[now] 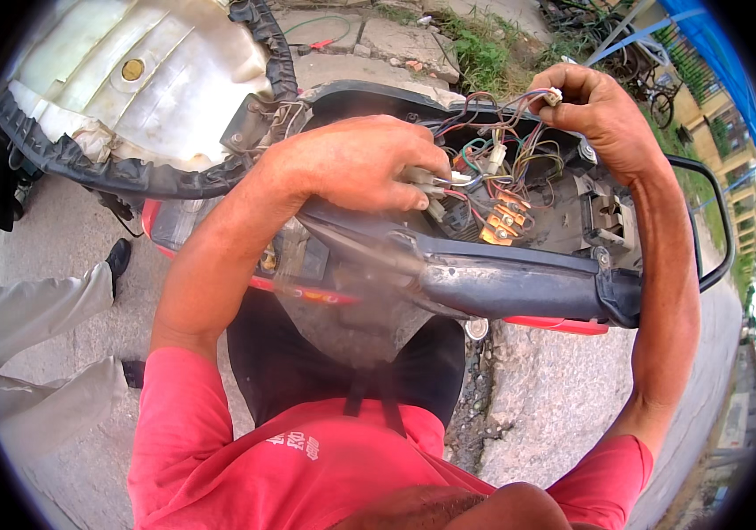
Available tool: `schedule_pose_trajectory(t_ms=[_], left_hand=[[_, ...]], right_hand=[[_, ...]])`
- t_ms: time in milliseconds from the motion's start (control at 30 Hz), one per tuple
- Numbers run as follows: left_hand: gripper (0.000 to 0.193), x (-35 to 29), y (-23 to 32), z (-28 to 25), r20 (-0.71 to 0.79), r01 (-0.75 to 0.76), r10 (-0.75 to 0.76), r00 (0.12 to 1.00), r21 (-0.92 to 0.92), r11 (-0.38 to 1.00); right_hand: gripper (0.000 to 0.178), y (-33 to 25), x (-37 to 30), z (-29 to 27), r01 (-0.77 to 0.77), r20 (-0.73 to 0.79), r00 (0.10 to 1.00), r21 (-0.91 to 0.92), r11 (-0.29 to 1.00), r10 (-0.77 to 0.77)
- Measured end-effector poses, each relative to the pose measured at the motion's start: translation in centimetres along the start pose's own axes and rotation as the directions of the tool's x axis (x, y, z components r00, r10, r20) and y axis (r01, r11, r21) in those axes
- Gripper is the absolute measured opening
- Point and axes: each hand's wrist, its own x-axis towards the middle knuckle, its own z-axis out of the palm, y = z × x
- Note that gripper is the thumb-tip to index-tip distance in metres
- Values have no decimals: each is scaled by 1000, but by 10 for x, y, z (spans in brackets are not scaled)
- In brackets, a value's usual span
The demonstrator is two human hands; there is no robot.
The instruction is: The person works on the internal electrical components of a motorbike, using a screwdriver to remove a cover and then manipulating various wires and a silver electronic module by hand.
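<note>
My left hand [356, 163] reaches over the open under-seat compartment of a motor scooter. Its thumb and fingers close around a whitish wire connector [425, 179]. Up at the compartment's far side, my right hand [597, 110] pinches a small white wire connector [554, 95] with thin coloured wires running from it. Between the hands lies a tangle of wires [519, 146], with another white plug [495, 159] among them. Below these sits a copper-coloured terminal block [503, 221] with several screws.
The tipped-up seat [131, 79] shows its pale underside at the left. A black grab rail [721, 238] curves off the scooter's right end. The legs of another person [42, 309] stand at the left. Grass [480, 53] and broken paving lie beyond.
</note>
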Motion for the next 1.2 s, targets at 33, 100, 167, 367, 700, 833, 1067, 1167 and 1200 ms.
schedule_pose_trajectory(t_ms=[33,100,167,367,700,833,1067,1167,1200], left_hand=[[39,0,-1,0,-3,-7,7,1000,-3,1000],[39,0,-2,0,-10,-22,22,1000,-10,1000],[39,1,-2,-1,-25,-7,6,1000,-38,999],[39,3,8,-9,-37,245,-248,968,-65,967],[40,-3,-3,-8,-68,203,-215,974,-151,968],[38,-2,-1,-7,-142,282,-316,938,-217,935],[35,0,-5,-5,-198,244,-283,938,-197,949],[34,-1,-2,-5,-208,237,-276,938,-194,952],[34,-2,0,-5,-211,245,-284,935,-196,950]], right_hand=[[30,1,1,0,5,2,1000,-7,1000,-5],[32,1,0,1,15,-1,1000,-10,1000,-15],[34,-2,0,3,24,-11,1000,-26,999,-24],[37,-2,-2,7,1,-84,996,-67,998,-7],[36,16,5,-3,-76,-191,981,-590,804,-47],[40,-5,-5,11,-76,-229,966,-702,708,-123],[43,-23,-10,39,360,-132,779,-706,609,-613],[42,-31,-11,62,516,-29,648,-718,467,-761],[41,-33,-9,65,570,67,583,-744,348,-810]])
